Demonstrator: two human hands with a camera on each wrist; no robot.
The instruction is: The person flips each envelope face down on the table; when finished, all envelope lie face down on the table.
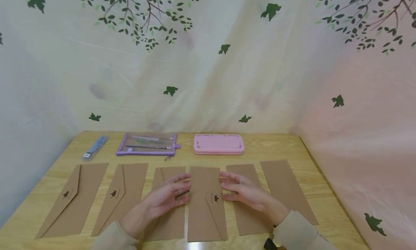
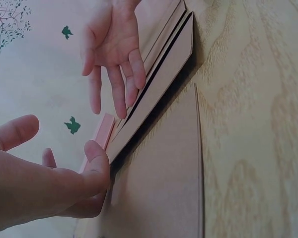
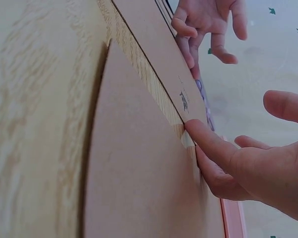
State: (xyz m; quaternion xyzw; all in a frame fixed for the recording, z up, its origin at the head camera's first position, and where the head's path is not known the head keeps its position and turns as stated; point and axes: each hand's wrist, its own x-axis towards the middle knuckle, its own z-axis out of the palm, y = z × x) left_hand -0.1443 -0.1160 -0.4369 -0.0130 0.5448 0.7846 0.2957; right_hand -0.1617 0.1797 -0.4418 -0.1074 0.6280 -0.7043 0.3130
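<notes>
Flanking the middle brown envelope (image 1: 204, 206), the left hand (image 1: 170, 194) and right hand (image 1: 245, 192) are both released, palms turned inward and fingers loosely bent, holding nothing. That envelope lies flat on the desk (image 1: 185, 161) between them, its pointed flap and crown print (image 1: 216, 198) towards the right fingertips. Both sets of fingertips sit right at its long edges; whether they touch the paper, I cannot tell.

Partly hidden beneath the left hand is another envelope (image 1: 172, 223), and beneath the right hand a further one (image 1: 248, 221). Out to the left of the left hand lie two crown-printed envelopes (image 1: 120, 195), flaps facing up; out to the right of the right hand lies a plain-faced envelope (image 1: 287, 190).

Beyond the hands are a pink case (image 1: 219, 143), straight ahead, a purple-edged pouch (image 1: 147, 145) with slim items inside, ahead of the left hand, and a blue pack (image 1: 95, 148) farther left.
</notes>
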